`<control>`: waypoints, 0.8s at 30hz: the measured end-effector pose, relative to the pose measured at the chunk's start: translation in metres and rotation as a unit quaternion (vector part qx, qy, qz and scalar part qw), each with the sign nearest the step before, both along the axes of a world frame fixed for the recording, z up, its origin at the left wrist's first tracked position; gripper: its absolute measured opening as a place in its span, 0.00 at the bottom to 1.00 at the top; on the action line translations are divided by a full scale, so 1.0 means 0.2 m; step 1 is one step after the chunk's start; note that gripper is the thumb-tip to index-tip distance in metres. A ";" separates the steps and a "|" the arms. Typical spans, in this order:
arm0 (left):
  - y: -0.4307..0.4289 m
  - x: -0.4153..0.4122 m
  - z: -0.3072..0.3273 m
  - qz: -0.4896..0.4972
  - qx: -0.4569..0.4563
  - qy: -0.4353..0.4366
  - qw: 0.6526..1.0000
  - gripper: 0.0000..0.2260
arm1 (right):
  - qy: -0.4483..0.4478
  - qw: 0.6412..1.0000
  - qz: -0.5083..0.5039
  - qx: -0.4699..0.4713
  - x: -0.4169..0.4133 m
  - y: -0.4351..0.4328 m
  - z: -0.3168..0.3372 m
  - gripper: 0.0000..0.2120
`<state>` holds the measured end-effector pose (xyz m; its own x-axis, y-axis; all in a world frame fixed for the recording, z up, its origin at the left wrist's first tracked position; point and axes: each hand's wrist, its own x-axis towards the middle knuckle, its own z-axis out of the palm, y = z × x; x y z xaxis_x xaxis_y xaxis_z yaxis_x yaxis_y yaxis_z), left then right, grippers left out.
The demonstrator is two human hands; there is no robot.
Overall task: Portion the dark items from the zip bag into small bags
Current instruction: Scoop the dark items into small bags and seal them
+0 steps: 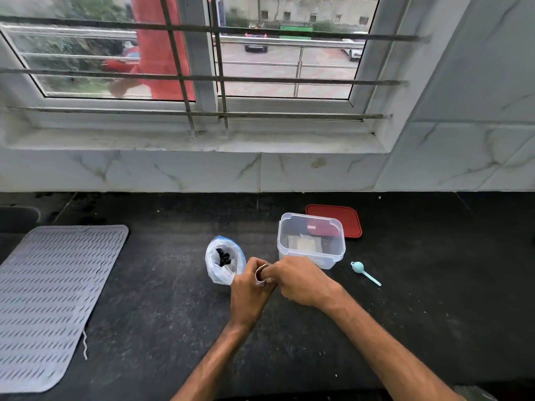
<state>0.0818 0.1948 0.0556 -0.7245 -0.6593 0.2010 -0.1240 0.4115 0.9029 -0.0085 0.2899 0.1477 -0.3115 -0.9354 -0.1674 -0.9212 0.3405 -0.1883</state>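
Both hands meet over the near middle of the counter (162, 285), the left hand (249, 293) and right hand (301, 282) each pinching a small bag (259, 274) with curled fingers, seemingly working its mouth open. Just left of them the zip bag (223, 261) stands open with the dark items (223, 257) inside. I'd judge the portioning barely begun: no filled small bag shows, and the blue scoop (364, 272) lies untouched to the right.
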 end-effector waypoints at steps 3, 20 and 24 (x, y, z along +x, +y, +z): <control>0.02 0.00 -0.01 -0.007 -0.014 0.004 1.000 0.11 | -0.035 0.999 -0.015 -0.035 0.01 0.04 -0.07 0.02; 0.33 -0.17 -0.18 -0.056 0.062 -0.080 0.993 0.28 | 0.001 0.993 -0.060 -0.106 -0.25 0.33 -0.27 0.14; 0.37 -0.23 -0.22 -0.066 0.076 -0.120 0.988 0.31 | 0.025 0.998 -0.030 -0.056 -0.36 0.37 -0.36 0.16</control>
